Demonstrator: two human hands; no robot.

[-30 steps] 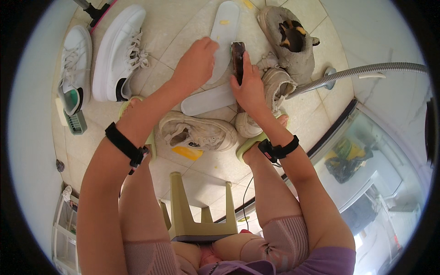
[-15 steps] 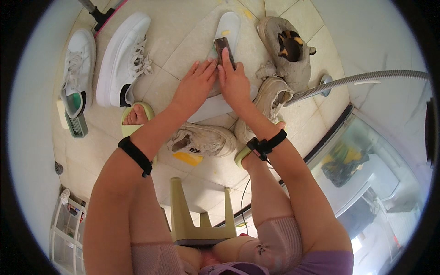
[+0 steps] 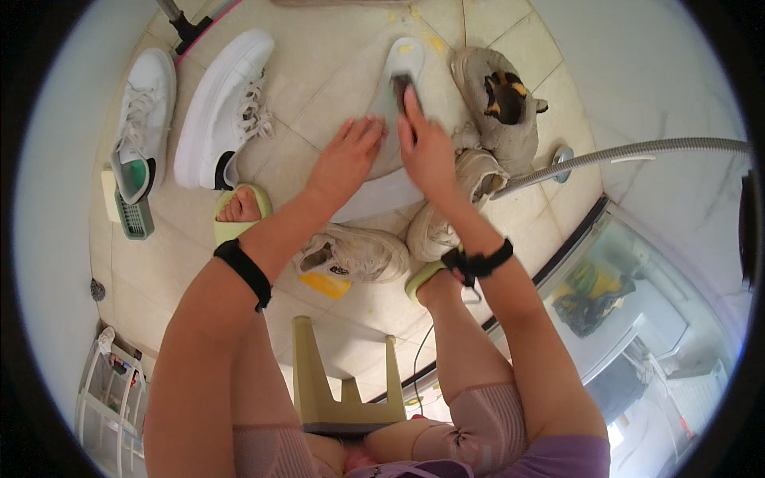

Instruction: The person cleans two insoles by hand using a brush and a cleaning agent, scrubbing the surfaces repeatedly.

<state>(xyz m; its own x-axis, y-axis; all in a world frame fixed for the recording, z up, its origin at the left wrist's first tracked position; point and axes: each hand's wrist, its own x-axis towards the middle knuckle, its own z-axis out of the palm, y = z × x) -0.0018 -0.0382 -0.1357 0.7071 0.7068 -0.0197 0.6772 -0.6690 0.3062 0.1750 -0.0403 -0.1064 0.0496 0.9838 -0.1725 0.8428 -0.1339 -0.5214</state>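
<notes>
On the tiled floor ahead lies a pale insole (image 3: 408,57), its far end marked with a yellow patch. My right hand (image 3: 430,155) grips a dark brush (image 3: 403,83) and presses it onto the insole; hand and brush are slightly blurred. My left hand (image 3: 348,154) lies flat with fingers stretched at the insole's left edge. Closer to me, a second white insole-like strip (image 3: 378,199) is partly hidden under my wrists. Two soiled off-white sneakers (image 3: 362,253) (image 3: 431,233) lie nearer my feet. At the far right sits a grey, dirt-covered shoe (image 3: 507,131) with a black and yellow inside.
Two white sneakers (image 3: 221,103) (image 3: 148,111) rest at the left, one propped on a green plastic tray (image 3: 136,220). A metal hose (image 3: 625,150) runs in from the right past a drain (image 3: 562,162). Below me stands a stool (image 3: 344,402). A yellow sheet (image 3: 325,284) lies by a soiled sneaker.
The brush has moved toward the insole's far end, and the gap between my hands has widened. The whole view has shifted slightly.
</notes>
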